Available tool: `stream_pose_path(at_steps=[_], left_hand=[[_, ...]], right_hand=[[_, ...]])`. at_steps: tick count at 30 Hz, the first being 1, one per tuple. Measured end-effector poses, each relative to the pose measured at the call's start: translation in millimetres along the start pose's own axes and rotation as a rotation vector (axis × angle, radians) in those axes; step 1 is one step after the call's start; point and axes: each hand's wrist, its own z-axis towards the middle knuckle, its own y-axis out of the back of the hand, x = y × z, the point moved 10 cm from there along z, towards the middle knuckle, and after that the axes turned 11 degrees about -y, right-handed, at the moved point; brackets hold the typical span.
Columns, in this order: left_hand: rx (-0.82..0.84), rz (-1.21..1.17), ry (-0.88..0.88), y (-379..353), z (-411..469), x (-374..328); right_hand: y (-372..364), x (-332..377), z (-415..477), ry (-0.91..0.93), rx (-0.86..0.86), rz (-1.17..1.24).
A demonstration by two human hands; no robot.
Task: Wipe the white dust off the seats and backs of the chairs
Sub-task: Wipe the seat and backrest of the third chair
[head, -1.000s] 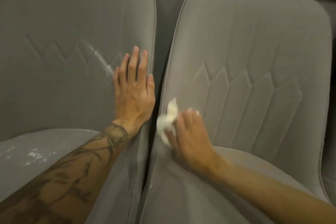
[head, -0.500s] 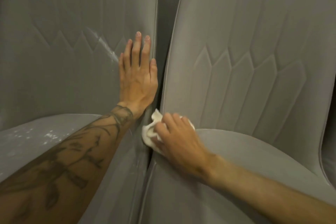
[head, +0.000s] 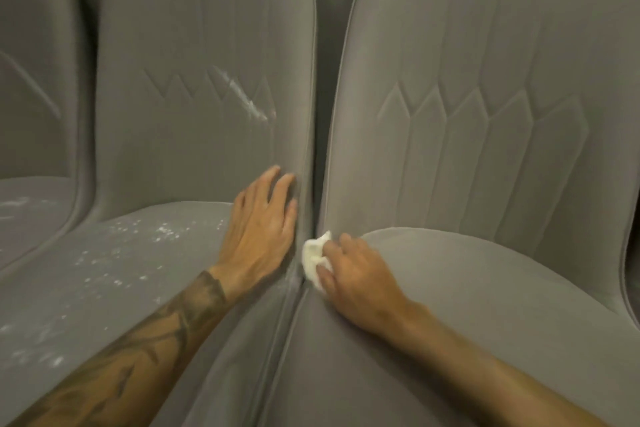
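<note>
My right hand (head: 360,284) pinches a crumpled white tissue (head: 313,258), fingers (head: 346,243) curled round it, at the back left corner of the right chair's seat (head: 485,305), just beside the gap between the 2 chairs. My left hand (head: 258,232) lies flat, fingers straight, on the back right corner of the middle chair's seat (head: 86,305), tips touching its back (head: 207,28). Dust: a white streak (head: 242,99) on that back, specks (head: 145,236) across the seat's back edge and left side. Right chair looks clean. Tissue is light, soft, likely tears and sheds if dragged hard on velvety fabric; bunch it, grip the wad's middle, press lightly. A 3rd chair (head: 31,80) at far left, dusty too.
</note>
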Motion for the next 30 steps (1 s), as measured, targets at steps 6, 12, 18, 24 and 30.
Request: stream_pose_path(at_steps=[6,12,18,24,30], left_hand=[[0.318,0.047,0.080,-13.7,-63.2,33.2],[0.425,0.135,0.088,8.6,-91.3,75.9],[0.410,0.056,-0.012,19.0,-99.6,120.3],[0.430,-0.034,-0.099,22.5,-92.5,180.6],[0.408,-0.095,-0.184,19.8,-84.5,224.7]], right_hand=[[-1.5,74.1,-21.2,0.201,0.176,0.188],[0.5,40.9,17.7,-0.184,0.109,0.149],[-14.2,83.2,21.3,-0.258,-0.010,0.010],[-34.6,89.2,39.0,-0.518,0.142,-0.137],[-40.6,98.0,36.7,-0.667,0.221,-0.121]])
